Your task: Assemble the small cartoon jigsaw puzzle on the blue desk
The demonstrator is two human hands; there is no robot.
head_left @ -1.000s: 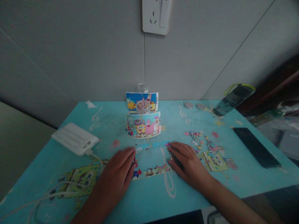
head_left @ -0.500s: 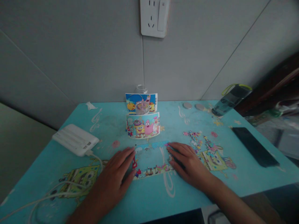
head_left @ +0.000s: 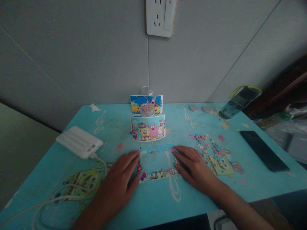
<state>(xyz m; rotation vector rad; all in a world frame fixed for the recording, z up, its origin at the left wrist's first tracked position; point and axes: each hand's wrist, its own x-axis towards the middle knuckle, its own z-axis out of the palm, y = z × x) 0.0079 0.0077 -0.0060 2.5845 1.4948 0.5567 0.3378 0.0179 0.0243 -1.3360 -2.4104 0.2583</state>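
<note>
A rectangular frame of joined puzzle pieces [head_left: 155,175] lies flat on the blue table mat, its middle showing bare mat. My left hand [head_left: 124,174] rests at its left side, fingers apart, fingertips touching the edge. At the right side my right hand [head_left: 192,164] lies with fingers spread, the tips on the frame's right edge. Loose small pieces [head_left: 202,143] are heaped to the right, beyond my right hand. Behind the frame stands a picture card [head_left: 148,128] with cartoon figures. A second card [head_left: 135,105] and a clear round container [head_left: 147,110] are behind that.
On the left are a white power bank [head_left: 79,142] and its cable [head_left: 69,196]. A black phone [head_left: 263,150] lies at the right, with a tilted bottle [head_left: 240,102] behind it. Two round discs [head_left: 193,108] sit near the wall. A socket [head_left: 160,19] is above.
The whole view has shifted slightly. Both hands stay at the sides of the puzzle frame, with no clear movement against it.
</note>
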